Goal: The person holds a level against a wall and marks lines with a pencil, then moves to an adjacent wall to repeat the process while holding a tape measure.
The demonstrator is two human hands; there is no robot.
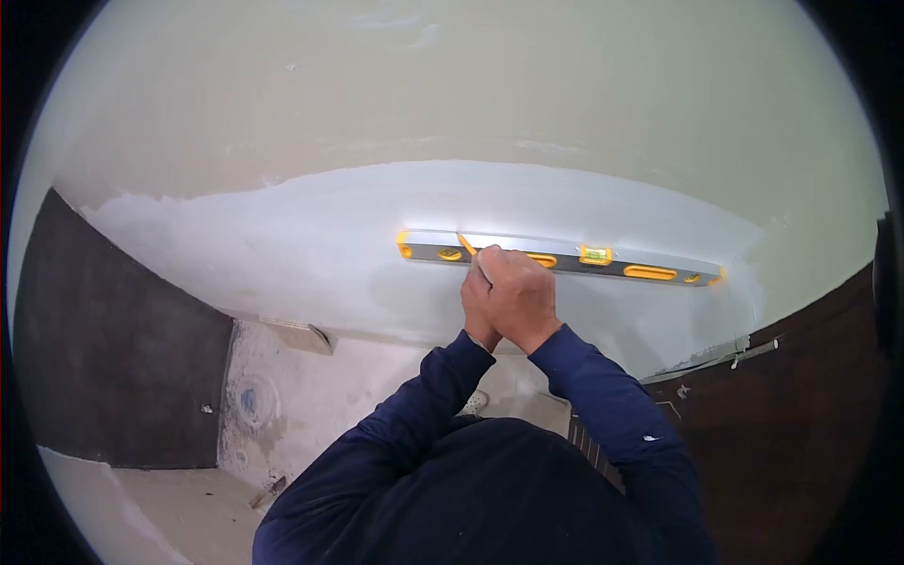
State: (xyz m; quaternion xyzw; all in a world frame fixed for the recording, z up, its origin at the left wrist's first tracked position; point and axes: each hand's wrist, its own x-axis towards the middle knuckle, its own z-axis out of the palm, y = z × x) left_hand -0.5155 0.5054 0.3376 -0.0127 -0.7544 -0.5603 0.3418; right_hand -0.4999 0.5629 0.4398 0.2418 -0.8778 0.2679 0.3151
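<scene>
A long spirit level [565, 261], grey with yellow ends and openings, lies against the white band of wall, dipping slightly to the right in this view. Its bubble vial [595, 255] is at the upper edge, right of my hands. My right hand [524, 294] is closed on a slim yellow pencil [466, 244], whose tip is at the level's upper edge near the left end. Tucked close against it, my left hand [477, 309] appears closed at the level's lower edge. The right hand covers part of it, and its fingers are partly hidden.
A dark panel [122, 344] stands at the left, and a dark brown surface [800, 405] lies at the right. Below is a whitish, stained floor [320, 395] with a round drain [252, 400]. A short pale pipe [756, 353] sticks out at the lower right.
</scene>
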